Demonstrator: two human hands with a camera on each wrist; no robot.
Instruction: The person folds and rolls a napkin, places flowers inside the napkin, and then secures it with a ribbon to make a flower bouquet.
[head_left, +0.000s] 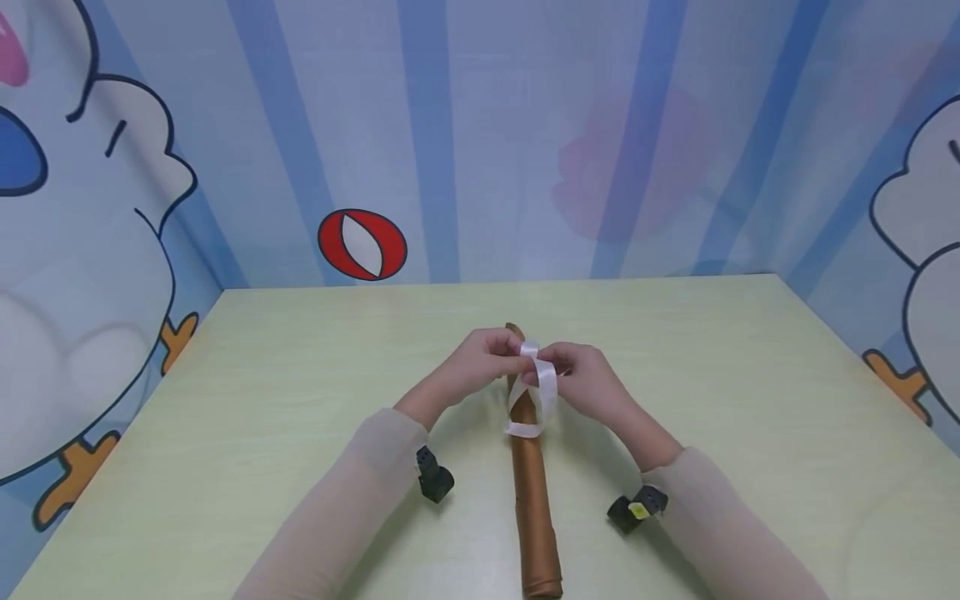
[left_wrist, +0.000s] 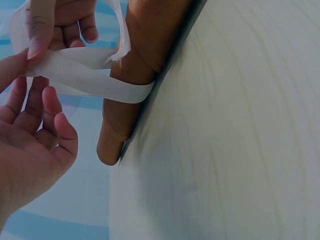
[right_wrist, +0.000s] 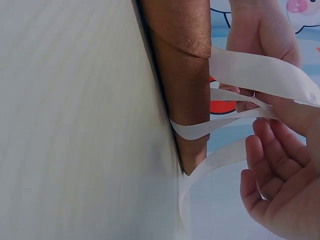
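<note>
A long brown roll of ribbed cloth [head_left: 534, 508] lies on the table, pointing away from me. Round its far, narrower part passes a white ribbon [head_left: 547, 387], which crosses above the roll. My left hand [head_left: 480, 360] pinches the ribbon between thumb and forefinger, its other fingers loosely bent. Close against it, my right hand [head_left: 588, 382] also pinches the ribbon from the right side. In the left wrist view, a frayed end of the ribbon [left_wrist: 110, 87] hangs beside the cloth. Another strip of ribbon [right_wrist: 220, 157] droops past the roll's tip in the right wrist view.
The pale wood-grain table [head_left: 300, 350] reaches back to a blue striped backdrop [head_left: 495, 142] with cartoon figures. Side panels rise at left and right. A small black camera [head_left: 433, 475] sits at the left wrist, and another black camera [head_left: 636, 508] at the right.
</note>
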